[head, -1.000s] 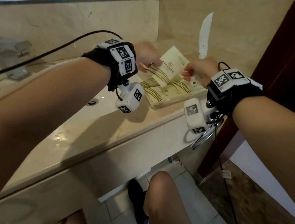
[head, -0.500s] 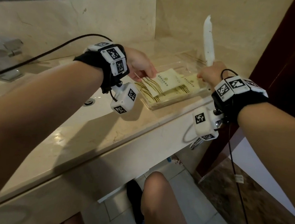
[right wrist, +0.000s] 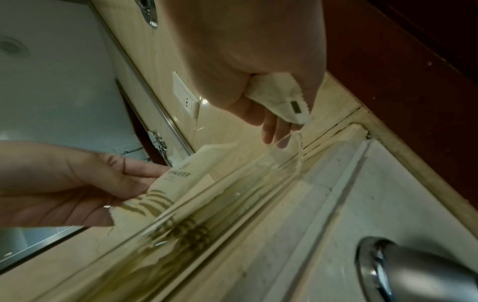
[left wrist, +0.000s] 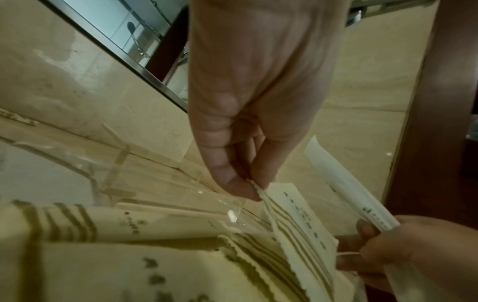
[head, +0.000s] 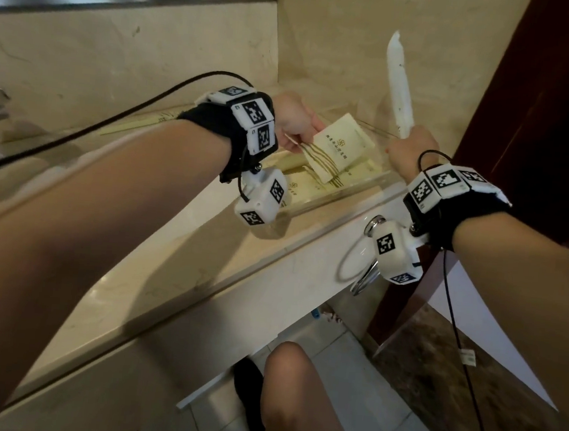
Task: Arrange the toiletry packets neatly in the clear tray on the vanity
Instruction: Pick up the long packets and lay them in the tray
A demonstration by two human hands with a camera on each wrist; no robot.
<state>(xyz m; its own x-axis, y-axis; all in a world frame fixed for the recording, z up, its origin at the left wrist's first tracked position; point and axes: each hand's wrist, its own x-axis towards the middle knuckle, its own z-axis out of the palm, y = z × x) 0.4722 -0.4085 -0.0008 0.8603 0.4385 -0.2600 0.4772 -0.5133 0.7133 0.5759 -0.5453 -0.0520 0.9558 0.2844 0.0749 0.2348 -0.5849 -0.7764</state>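
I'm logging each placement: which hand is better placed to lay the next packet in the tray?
Left. The left hand pinches a square packet directly over the tray. The right hand grips a long white packet upright at the tray's end.

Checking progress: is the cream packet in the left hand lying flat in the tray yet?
Not yet: the left hand pinches the packet tilted above the tray.

Head view looks down; wrist views, perhaps tilted, closely share the clear tray (head: 357, 190).
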